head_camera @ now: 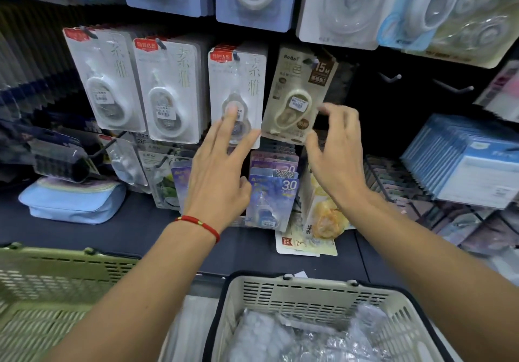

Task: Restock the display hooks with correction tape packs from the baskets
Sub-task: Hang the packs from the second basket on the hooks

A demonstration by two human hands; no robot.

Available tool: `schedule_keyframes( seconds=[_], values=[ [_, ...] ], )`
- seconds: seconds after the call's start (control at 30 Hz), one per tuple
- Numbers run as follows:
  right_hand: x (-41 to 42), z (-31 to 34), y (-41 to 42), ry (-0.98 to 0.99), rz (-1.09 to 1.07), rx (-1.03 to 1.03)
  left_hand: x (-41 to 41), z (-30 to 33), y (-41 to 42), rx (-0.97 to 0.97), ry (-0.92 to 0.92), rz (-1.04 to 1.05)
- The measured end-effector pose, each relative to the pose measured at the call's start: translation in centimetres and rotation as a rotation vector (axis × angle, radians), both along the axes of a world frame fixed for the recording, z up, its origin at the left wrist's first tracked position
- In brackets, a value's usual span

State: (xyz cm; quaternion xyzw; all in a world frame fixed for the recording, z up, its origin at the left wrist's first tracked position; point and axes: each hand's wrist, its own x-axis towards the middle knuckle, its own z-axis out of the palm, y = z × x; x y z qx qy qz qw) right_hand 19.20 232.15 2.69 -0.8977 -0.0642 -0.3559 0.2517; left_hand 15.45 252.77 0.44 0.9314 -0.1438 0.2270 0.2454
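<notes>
Three stacks of white correction tape packs hang on hooks in a row; the third stack (237, 91) has my left hand (219, 170) spread open against it, fingertips touching the blister. Right of it hangs a beige correction tape pack (297, 100), tilted on its hook. My right hand (334, 159) hovers open beside that beige pack's right edge, fingers curled, holding nothing. Two bare hooks (390, 77) stick out further right. A beige basket (309, 291) with clear-wrapped packs (295, 336) sits below my arms.
A green basket (56, 271) stands at the lower left. Blue and purple packs (273, 193) hang on a lower row behind my hands. A light blue pouch (73, 201) lies on the shelf at left. Stacked blue packs (466, 165) fill the right side.
</notes>
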Motion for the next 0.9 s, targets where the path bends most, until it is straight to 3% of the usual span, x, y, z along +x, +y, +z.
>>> schedule_keyframes(
  seconds=[0.1, 0.23, 0.53, 0.67, 0.8, 0.9],
  values=[
    [-0.1, -0.2, -0.3, -0.047, 0.033, -0.420, 0.0, 0.0, 0.2, -0.010, -0.010, -0.004],
    [0.5, 0.4, -0.6, 0.150, -0.001, -0.665, -0.2, 0.1, 0.1, -0.031, -0.018, -0.016],
    [-1.2, 0.1, -2.3, 0.195, 0.152, -0.510, -1.9, -1.1, -0.7, 0.047, -0.036, -0.086],
    [-5.5, -2.6, -5.2, 0.256, 0.246, -0.419, -4.1, -3.1, -2.7, 0.099, 0.159, -0.211],
    [-11.4, -7.8, -8.9, 0.590, 0.304, -0.333, -7.4, -6.8, -5.6, 0.360, 0.445, -0.433],
    [-16.0, -12.3, -11.6, 0.942, 0.348, -0.439, -9.9, -9.7, -7.2, 0.526, 0.579, -0.538]
  ],
)
